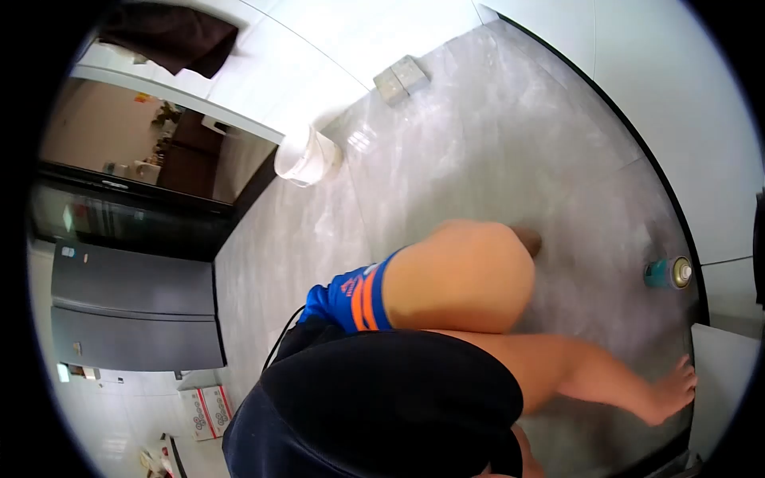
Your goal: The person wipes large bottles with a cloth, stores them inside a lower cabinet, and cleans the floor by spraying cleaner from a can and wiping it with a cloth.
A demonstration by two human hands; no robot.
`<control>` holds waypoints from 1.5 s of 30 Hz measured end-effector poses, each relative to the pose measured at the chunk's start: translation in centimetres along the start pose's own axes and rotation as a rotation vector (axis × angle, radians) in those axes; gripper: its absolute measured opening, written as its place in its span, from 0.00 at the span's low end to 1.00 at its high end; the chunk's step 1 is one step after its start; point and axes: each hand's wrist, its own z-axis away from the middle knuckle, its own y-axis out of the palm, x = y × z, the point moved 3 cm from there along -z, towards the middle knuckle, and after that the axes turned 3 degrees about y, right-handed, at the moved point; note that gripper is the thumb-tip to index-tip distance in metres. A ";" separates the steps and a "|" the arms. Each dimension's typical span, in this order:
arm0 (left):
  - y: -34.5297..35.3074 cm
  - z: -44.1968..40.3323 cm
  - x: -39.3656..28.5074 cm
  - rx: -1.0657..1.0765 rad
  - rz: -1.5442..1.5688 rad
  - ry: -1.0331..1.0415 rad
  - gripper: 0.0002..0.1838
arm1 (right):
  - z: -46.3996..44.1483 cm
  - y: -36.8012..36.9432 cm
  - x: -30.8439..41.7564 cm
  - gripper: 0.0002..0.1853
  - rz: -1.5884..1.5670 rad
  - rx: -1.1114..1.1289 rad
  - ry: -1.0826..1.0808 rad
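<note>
My left hand (pixel 673 392) reaches to the right, with its fingers apart and touching the dark strip at the foot of the wall. I see nothing held in it. A white panel (pixel 727 390) stands just beside the fingertips. Not far from the hand, on the floor, is a teal spray can (pixel 668 273) with a gold-coloured top and a white nozzle. My bent knee (pixel 494 275), in blue shorts with orange stripes (pixel 366 299), is beside the arm and hides part of a brownish shape (pixel 527 239). My right hand does not show.
On the grey floor (pixel 446 167), a white bucket (pixel 307 155) stands near the doorway. Two grey blocks (pixel 402 80) sit against the far wall. At left are a grey refrigerator (pixel 131 307) and a red-and-white carton (pixel 209 410). A dark cloth (pixel 171 36) is at the top.
</note>
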 end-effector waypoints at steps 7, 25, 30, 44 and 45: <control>-5.9 2.7 6.0 -0.530 0.182 -0.154 0.14 | 14.8 -17.0 -5.3 0.24 -0.383 -0.045 0.078; -11.8 -13.4 -4.0 -0.124 0.257 0.131 0.34 | 41.8 6.0 -18.3 0.25 -0.986 0.006 0.181; -11.9 -11.4 -4.5 -0.001 0.400 0.205 0.22 | 41.0 9.5 -19.8 0.23 -1.249 0.117 0.243; 4.6 6.6 -23.3 0.010 0.324 0.933 0.33 | 42.5 15.2 -18.9 0.18 -1.234 -0.083 0.282; 4.5 6.4 -23.9 0.060 0.335 0.942 0.35 | 42.0 15.5 -19.6 0.17 -1.239 -0.094 0.236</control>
